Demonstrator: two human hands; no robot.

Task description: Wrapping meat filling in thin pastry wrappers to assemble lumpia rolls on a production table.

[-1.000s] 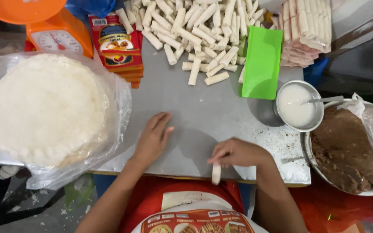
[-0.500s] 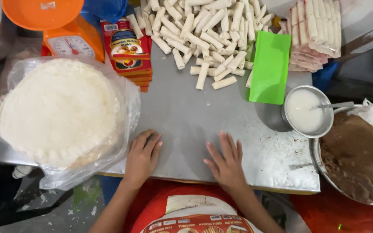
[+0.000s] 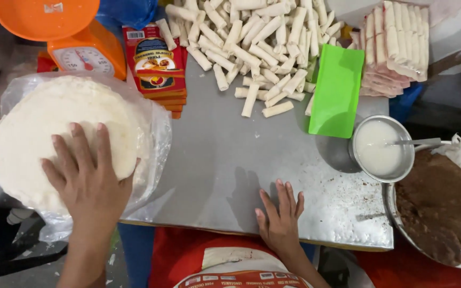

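The left hand (image 3: 89, 178) lies spread flat on the stack of round wrappers (image 3: 54, 133) (still in its plastic bag), apparently to peel one sheet, while the right hand (image 3: 281, 218) rests open on the steel surface (image 3: 214, 160).

1. The light was bright and even, and it seemed to come from above.
2. The grey metal surface (image 3: 214, 160) shone a little, with pale glare near its front edge.
3. A soft dark shadow lay on the surface just left of the right hand (image 3: 281, 221).
4. The green sheet (image 3: 337, 90) cast a round grey shadow beside the metal bowl (image 3: 382, 148).
5. The white stack of wrappers (image 3: 54, 133) looked very bright, so its fine lines were hard to see.
6. The plastic bag (image 3: 158, 128) had small shiny spots.
7. The left hand (image 3: 89, 181) was a bit blurry.
8. The bottom left corner was dim.
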